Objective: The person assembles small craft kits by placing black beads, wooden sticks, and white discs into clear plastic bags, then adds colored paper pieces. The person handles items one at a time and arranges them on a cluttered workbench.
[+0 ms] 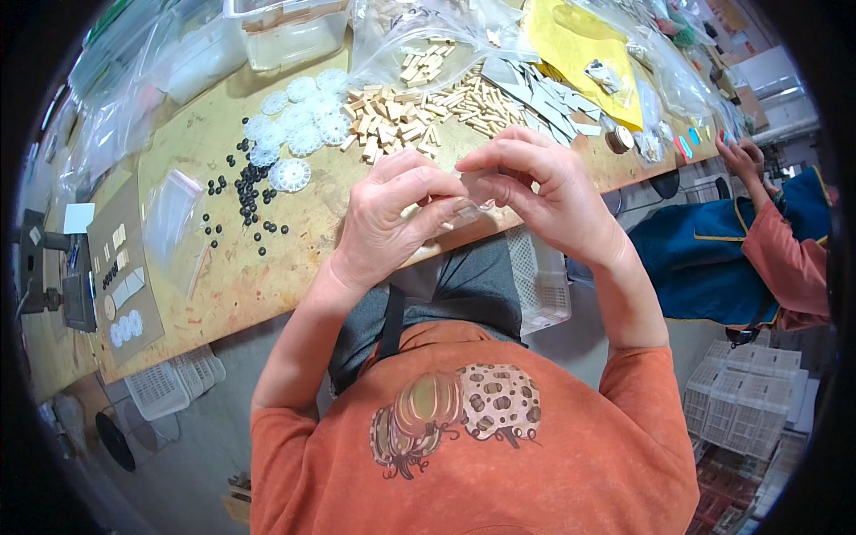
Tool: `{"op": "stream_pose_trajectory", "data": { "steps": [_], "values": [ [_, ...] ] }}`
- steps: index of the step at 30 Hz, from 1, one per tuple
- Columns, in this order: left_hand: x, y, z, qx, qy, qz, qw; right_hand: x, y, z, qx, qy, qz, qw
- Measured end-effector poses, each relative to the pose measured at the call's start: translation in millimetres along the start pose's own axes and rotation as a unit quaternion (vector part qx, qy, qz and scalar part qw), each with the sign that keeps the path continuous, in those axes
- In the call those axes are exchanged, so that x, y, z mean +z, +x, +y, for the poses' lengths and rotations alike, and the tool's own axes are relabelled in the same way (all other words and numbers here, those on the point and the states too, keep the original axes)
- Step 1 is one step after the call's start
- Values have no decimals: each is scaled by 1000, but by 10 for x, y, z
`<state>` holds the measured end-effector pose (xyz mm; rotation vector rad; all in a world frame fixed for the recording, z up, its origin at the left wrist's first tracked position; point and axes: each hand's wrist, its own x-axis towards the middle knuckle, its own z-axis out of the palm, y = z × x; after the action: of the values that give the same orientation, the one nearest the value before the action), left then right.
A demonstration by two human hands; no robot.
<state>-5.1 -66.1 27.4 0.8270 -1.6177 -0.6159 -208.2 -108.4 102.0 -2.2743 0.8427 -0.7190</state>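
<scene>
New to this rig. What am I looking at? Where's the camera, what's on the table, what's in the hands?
No robot here: one person works bare-handed. The single picture comes from a wide fisheye camera on their head, looking down, so edges bend and the rim is dark.

The left hand and right hand meet at the near table edge, pinching clear plastic, perhaps a small bag; fingers partly hide it.

On the table lie black rings, white discs, wood blocks and grey strips. At right, a co-worker's hand shows.
</scene>
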Motion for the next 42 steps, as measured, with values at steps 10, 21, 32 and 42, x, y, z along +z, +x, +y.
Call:
{"op": "stream_pose_trajectory", "data": {
  "steps": [10,21,32,42],
  "values": [
    [-22,0,-66,-14,-28,32,999,25,53,-28,118,144,2,982],
    [-162,-85,-88,-38,-20,19,999,20,107,-12,-16,-35,-78,996],
    [-307,-7,133,-7,110,28,994,116,82,-20,-110,-48,-16,993],
    [-236,42,100,-61,92,-16,994,-91,-195,435,-59,-24,94,994]
  ]
}}
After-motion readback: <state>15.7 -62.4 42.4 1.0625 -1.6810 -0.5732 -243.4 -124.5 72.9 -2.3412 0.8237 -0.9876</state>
